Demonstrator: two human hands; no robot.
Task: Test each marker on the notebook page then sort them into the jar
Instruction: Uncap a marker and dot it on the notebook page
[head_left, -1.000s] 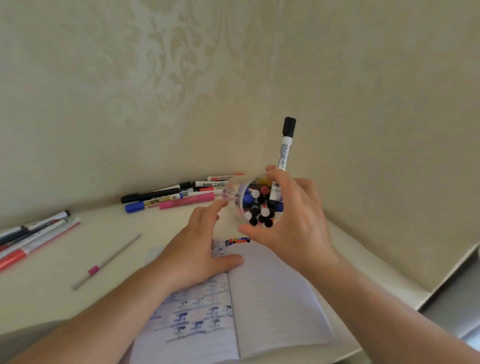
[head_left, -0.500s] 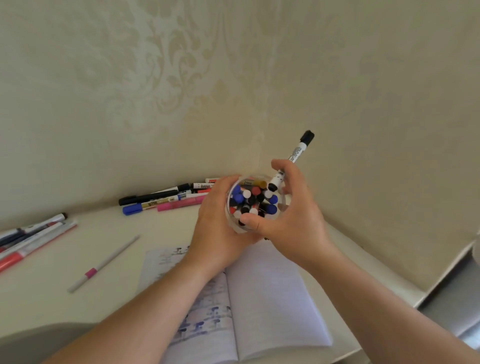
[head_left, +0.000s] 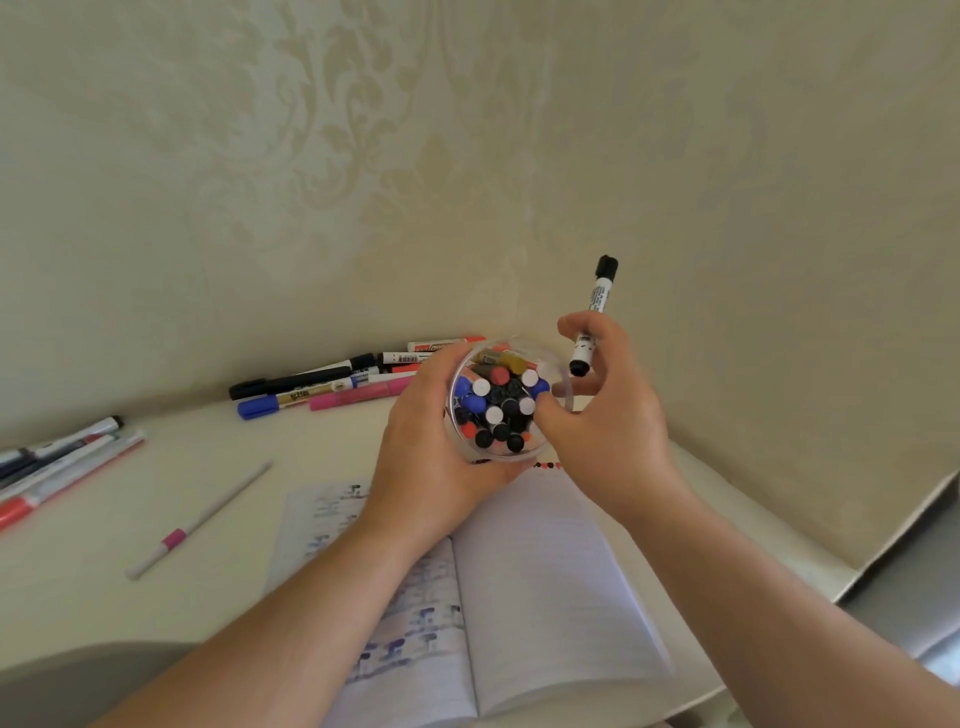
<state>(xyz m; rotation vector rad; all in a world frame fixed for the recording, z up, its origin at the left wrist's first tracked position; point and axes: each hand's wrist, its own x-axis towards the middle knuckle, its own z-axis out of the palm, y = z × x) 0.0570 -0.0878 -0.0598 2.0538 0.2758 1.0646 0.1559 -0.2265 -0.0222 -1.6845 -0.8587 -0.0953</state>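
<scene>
Left hand (head_left: 431, 457) wraps around clear jar (head_left: 563, 387), held above open notebook (head_left: 540, 582) on the table (head_left: 130, 499); jar packed with capped markers, ends up. Right hand (head_left: 608, 421) grips a black-capped white marker (head_left: 597, 306) near-upright beside the jar's rim, thumb at the rim. Loose markers (head_left: 332, 387) lie along the wall; more at the table's left edge.
</scene>
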